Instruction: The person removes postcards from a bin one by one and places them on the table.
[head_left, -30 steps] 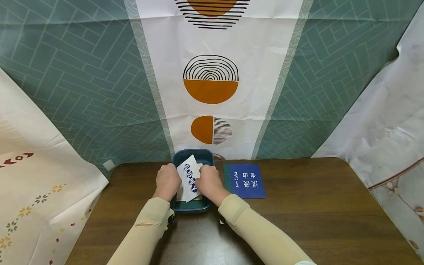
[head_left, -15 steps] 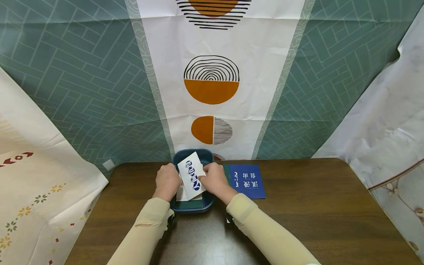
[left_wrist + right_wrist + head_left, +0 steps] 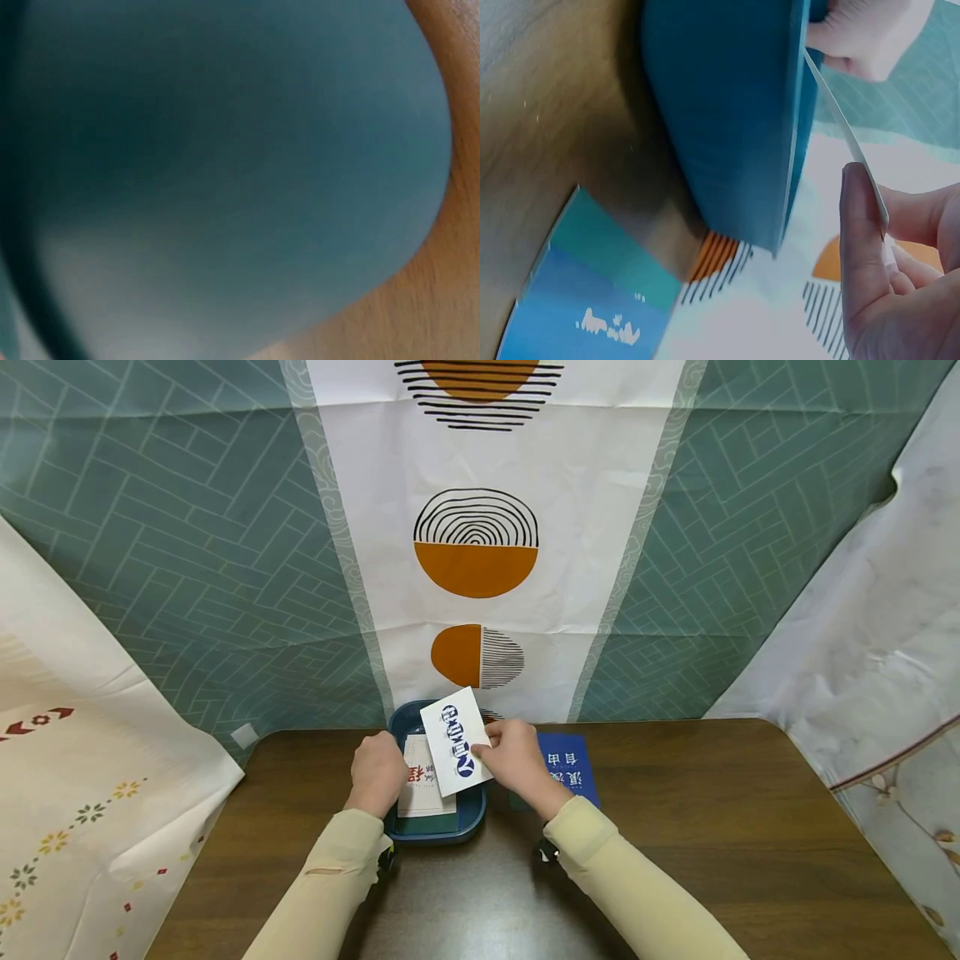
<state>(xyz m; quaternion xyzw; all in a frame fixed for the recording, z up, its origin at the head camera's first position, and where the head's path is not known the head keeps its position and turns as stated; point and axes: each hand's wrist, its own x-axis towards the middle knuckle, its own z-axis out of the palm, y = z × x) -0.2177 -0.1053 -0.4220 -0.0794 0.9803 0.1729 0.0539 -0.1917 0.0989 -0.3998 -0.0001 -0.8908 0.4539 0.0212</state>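
Note:
My left hand (image 3: pixel 380 768) grips the left rim of a dark blue plastic bin (image 3: pixel 471 817); the bin's outer wall (image 3: pixel 247 165) fills most of the left wrist view. Between thumb and fingers, my right hand (image 3: pixel 519 762) pinches a white card (image 3: pixel 454 739) printed with blue characters. This card is tilted over the bin's right side, and the right wrist view shows the card (image 3: pixel 844 127) nearly edge-on. Inside the bin lies a cream card (image 3: pixel 424 793) with red print, on top of a dark green one (image 3: pixel 422 825).
On the brown wooden table (image 3: pixel 712 827), to the bin's right, a blue card (image 3: pixel 572 756) with white characters lies partly behind my right hand. A green card (image 3: pixel 622 232) sticks out beside it. A patterned cloth (image 3: pixel 480 560) hangs behind the table.
My right hand has moved right and a little away from me, lifting the white card off the others and uncovering the red-printed card. The left hand stays on the rim.

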